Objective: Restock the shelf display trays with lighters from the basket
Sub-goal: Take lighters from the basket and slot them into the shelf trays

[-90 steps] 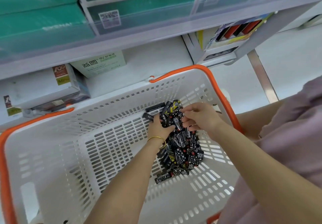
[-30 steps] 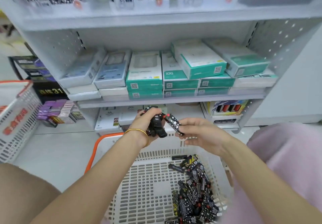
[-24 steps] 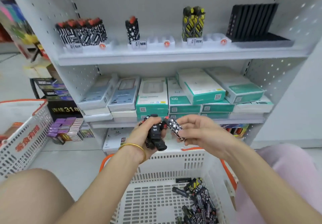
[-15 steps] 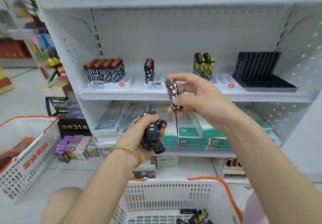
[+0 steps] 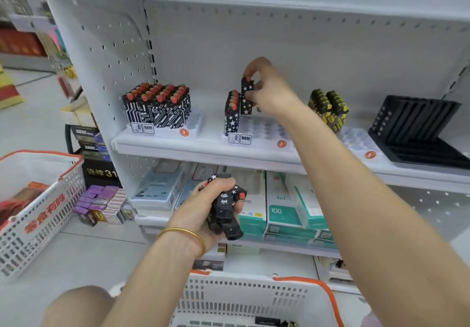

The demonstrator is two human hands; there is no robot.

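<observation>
My right hand (image 5: 269, 90) pinches a black star-patterned lighter (image 5: 246, 96) upright over the middle white display tray (image 5: 264, 133), right beside a short row of matching star lighters (image 5: 232, 113). My left hand (image 5: 203, 209) grips a bunch of black lighters (image 5: 226, 209) at chest height below the shelf. The white basket with orange rim (image 5: 254, 298) sits at the bottom of the view, with a few lighters (image 5: 274, 323) showing at its floor.
A left tray holds several line-patterned lighters (image 5: 157, 106); a right tray (image 5: 356, 141) holds yellow-black lighters (image 5: 328, 109). A black rack (image 5: 417, 128) stands far right. Boxed goods (image 5: 279, 204) fill the lower shelf. Another basket (image 5: 33, 204) stands on the floor, left.
My hands rose out of the basket with lighters. My right hand then carried one star lighter up and forward to the middle tray; my left hand stayed low with the bunch.
</observation>
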